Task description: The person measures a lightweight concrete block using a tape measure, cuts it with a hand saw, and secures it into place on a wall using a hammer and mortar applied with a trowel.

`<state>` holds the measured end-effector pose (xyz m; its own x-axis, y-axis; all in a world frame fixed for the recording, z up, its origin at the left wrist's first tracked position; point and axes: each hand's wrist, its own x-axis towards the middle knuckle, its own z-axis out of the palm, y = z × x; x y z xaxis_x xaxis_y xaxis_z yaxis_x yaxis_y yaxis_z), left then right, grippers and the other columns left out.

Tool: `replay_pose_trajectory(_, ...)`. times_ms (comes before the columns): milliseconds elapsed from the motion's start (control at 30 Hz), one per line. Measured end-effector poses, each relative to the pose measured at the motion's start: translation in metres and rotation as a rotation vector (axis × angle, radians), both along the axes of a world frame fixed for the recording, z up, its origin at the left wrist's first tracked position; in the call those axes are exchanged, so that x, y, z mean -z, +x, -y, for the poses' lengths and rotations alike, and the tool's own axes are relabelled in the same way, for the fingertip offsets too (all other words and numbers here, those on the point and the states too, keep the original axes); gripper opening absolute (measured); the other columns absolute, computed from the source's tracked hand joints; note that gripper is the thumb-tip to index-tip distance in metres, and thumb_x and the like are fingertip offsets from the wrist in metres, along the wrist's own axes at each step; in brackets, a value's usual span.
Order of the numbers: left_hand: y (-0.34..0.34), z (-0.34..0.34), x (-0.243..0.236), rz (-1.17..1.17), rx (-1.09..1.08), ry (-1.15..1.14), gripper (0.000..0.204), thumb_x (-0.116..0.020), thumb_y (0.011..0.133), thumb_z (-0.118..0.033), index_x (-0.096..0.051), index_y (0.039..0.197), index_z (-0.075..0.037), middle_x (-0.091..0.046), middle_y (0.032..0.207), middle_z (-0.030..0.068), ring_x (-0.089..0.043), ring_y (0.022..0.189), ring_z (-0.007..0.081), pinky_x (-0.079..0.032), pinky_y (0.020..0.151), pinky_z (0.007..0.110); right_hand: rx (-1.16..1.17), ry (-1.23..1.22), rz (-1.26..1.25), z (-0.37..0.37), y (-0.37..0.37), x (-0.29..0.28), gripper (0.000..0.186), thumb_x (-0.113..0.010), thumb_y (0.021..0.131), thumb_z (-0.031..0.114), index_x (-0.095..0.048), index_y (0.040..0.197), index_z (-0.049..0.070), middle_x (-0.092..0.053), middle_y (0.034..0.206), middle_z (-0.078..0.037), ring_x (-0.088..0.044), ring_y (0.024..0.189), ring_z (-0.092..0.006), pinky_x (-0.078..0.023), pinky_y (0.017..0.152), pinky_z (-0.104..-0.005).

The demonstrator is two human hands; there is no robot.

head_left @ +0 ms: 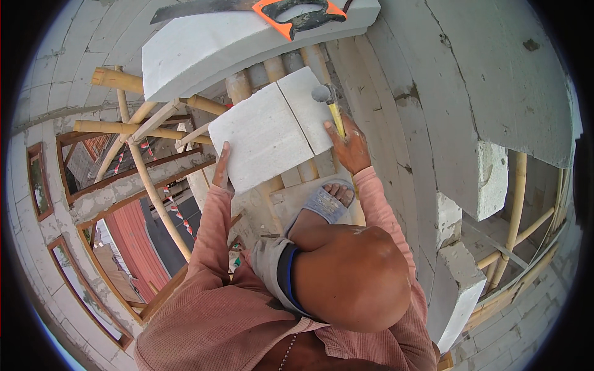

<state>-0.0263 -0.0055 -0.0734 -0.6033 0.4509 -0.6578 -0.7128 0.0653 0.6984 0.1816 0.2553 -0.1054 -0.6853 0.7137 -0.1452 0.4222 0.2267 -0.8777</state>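
Observation:
A white aerated block [253, 142] with a straight dark line across it, dividing off a narrower right part [303, 105], rests over bamboo poles in front of me. My left hand [221, 167] grips the block's left edge. My right hand [348, 142] is closed round the yellow handle of a mallet [334, 111] with a grey head, at the block's right end. My bent knee and a grey slide sandal [318, 207] are below the block. Beyond it, a hand saw [291, 15] with an orange and black handle lies on a long white block [198, 55].
Bamboo scaffolding [148, 173] and timber-framed openings [83, 173] stand at left, over a drop to red corrugated sheeting [133, 238]. A grey block wall [445, 93] runs along the right, with blocks [458, 290] and more bamboo poles [513, 216] lower down.

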Motion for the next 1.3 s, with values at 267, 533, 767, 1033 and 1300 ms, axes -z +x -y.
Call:
replay_pose_trajectory(267,-0.021,0.011,-0.007,-0.235,0.319,-0.183,0.098,-0.084,0.082,-0.049,-0.037,0.151,0.002,-0.054,0.139,0.0204,-0.058,0.126,0.0298,-0.05,0.105,0.039,0.02,0.2,0.164,-0.043,0.027,-0.144,0.042,-0.061,0.102,0.04,-0.063,0.118,0.002,-0.07,0.106,-0.023,-0.068,0.075,-0.0426,-0.054,0.067,-0.0471)
replay_pose_trajectory(533,-0.028,-0.009,-0.037,-0.304,0.371,-0.211,0.115,-0.091,0.073,-0.044,-0.022,0.155,-0.002,-0.054,0.136,0.0218,-0.061,0.123,0.0309,-0.056,0.098,0.04,0.394,0.161,-0.726,-0.015,0.017,-0.216,0.05,-0.057,0.107,0.034,-0.046,0.134,-0.006,-0.057,0.086,-0.007,-0.052,0.064,-0.01,-0.046,0.055,-0.0255)
replay_pose_trajectory(767,-0.052,0.007,-0.019,-0.373,0.37,-0.241,0.102,-0.088,0.077,-0.044,-0.032,0.151,-0.002,-0.056,0.133,0.0218,-0.063,0.117,0.03,-0.057,0.096,0.04,-0.254,-0.032,0.27,0.074,0.019,-0.062,0.022,-0.052,0.106,0.024,-0.045,0.119,0.008,-0.067,0.085,-0.032,-0.065,0.085,-0.0528,-0.047,0.069,-0.0598)
replay_pose_trajectory(1033,-0.018,0.053,-0.012,-0.424,0.311,-0.238,0.102,-0.086,0.08,-0.038,-0.025,0.154,-0.005,-0.053,0.138,0.0196,-0.056,0.128,0.0315,-0.052,0.104,0.046,0.051,0.096,-0.033,0.025,0.061,-0.081,0.029,-0.051,0.108,0.032,-0.05,0.114,0.004,-0.063,0.077,-0.027,-0.064,0.072,-0.0472,-0.048,0.062,-0.0518)
replay_pose_trajectory(1300,-0.031,0.116,0.065,-0.02,0.054,-0.084,0.089,-0.078,0.088,-0.047,-0.036,0.153,-0.003,-0.052,0.148,0.0175,-0.054,0.134,0.0308,-0.046,0.112,0.044,0.263,-0.037,0.089,0.019,0.116,-0.053,0.045,-0.06,0.102,0.047,-0.054,0.099,0.003,-0.056,0.067,-0.019,-0.054,0.058,-0.0352,-0.047,0.059,-0.0414)
